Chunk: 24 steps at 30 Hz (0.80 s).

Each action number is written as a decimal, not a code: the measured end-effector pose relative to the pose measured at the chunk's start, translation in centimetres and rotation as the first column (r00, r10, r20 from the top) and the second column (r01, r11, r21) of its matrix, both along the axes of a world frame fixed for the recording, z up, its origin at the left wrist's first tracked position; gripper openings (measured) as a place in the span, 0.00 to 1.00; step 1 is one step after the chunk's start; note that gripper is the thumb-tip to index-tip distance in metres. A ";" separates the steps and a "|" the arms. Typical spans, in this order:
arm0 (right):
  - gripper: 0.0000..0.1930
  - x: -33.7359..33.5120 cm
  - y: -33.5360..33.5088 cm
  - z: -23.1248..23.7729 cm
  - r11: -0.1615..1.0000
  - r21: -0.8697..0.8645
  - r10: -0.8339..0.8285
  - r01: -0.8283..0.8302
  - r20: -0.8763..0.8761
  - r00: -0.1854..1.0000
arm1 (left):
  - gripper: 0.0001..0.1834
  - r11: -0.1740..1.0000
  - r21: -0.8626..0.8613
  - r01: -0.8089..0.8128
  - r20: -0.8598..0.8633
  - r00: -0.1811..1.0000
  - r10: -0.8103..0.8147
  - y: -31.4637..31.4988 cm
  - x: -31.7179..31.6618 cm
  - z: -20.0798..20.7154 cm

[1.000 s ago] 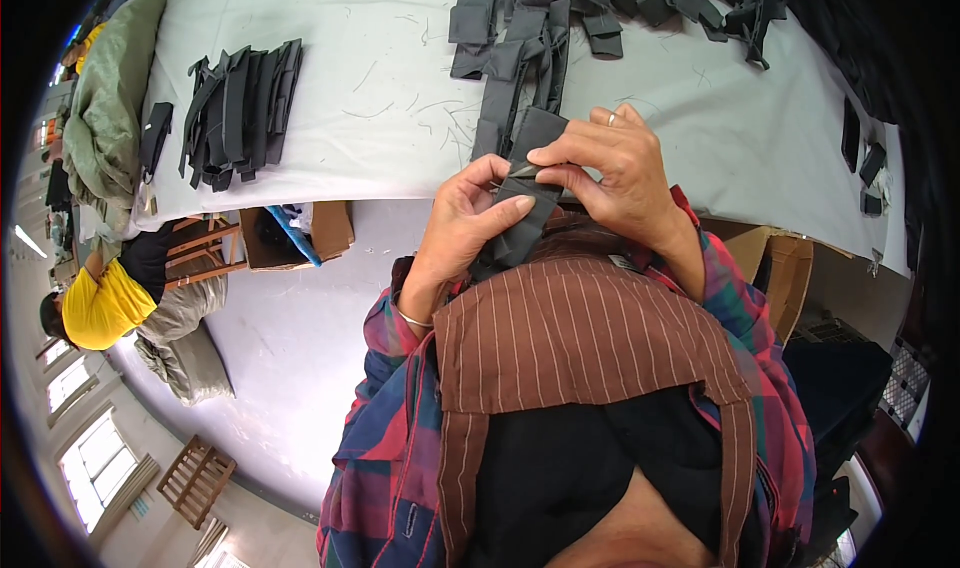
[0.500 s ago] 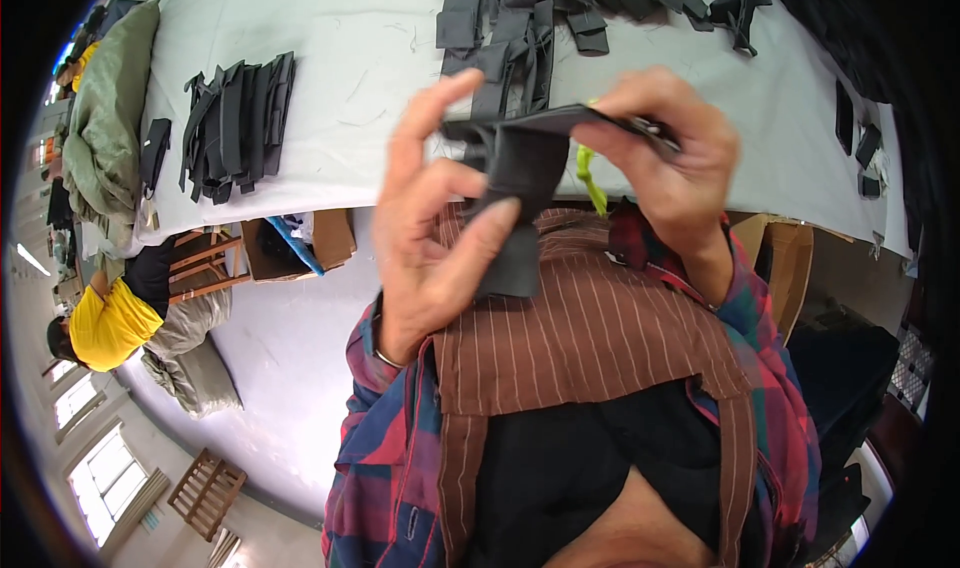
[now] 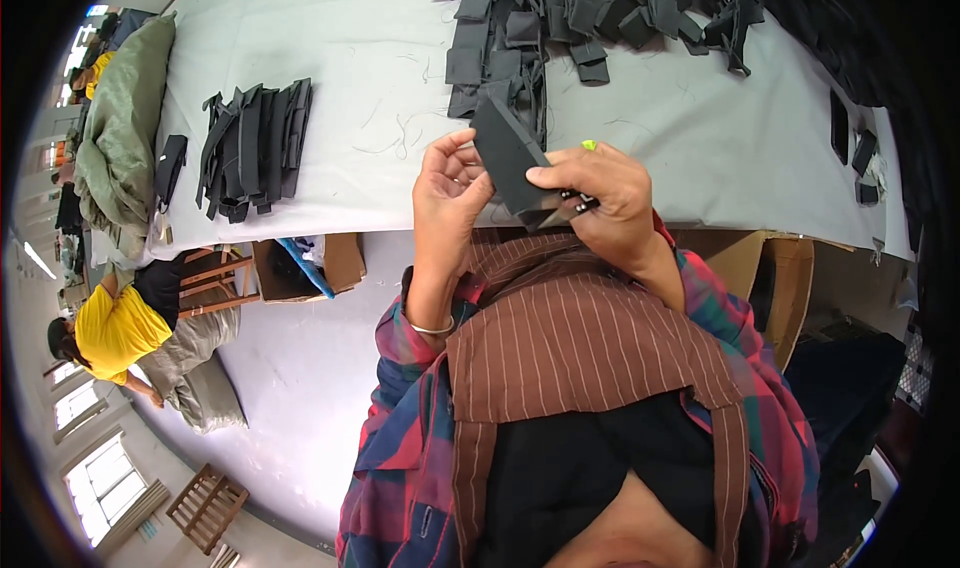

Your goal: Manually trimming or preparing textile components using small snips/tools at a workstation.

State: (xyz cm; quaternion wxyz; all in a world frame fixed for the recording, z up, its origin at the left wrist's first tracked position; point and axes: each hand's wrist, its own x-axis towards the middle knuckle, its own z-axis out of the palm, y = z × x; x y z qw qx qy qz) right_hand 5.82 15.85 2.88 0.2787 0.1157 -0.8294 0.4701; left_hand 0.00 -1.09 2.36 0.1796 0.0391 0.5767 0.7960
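Note:
A flat, folded black fabric piece (image 3: 508, 158) is held up over the near edge of the table, tilted. My right hand (image 3: 610, 193) grips its lower right end, the thumb lying on top. Tucked in the same hand is a small dark tool (image 3: 580, 204) with a metallic glint; the fingers hide most of it. A bright yellow-green bit (image 3: 589, 145) shows at that hand's knuckles. My left hand (image 3: 448, 183) is curled at the piece's left edge, with its thumb and fingertips against the fabric.
Black fabric pieces lie in a large heap (image 3: 590, 8) at the far side of the white-covered table (image 3: 370, 68). A neat row of black strips (image 3: 255, 148) lies to the left. Below the table edge are cardboard boxes (image 3: 345, 260). A person in yellow (image 3: 120, 323) is at far left.
Both hands have come lower and closer together. The fabric piece has turned from hanging down between them to a slanted, flat position. The yellow-green strand no longer hangs in view.

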 end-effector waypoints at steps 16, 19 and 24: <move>0.14 0.3 0.3 -1.4 0.828 0.523 0.234 -0.205 0.010 0.972 | 0.11 0.981 0.141 -0.133 0.276 0.957 0.090 -0.6 -1.7 -0.6; 0.13 0.3 0.5 -1.7 0.854 0.479 0.202 -0.203 0.055 0.978 | 0.11 0.984 0.078 -0.159 0.293 0.947 0.130 -0.8 -1.4 -0.5; 0.13 0.2 0.3 -1.4 0.955 -0.254 0.218 -0.156 0.237 0.947 | 0.20 0.978 0.175 -0.111 0.228 0.971 0.069 -1.3 -1.1 -0.4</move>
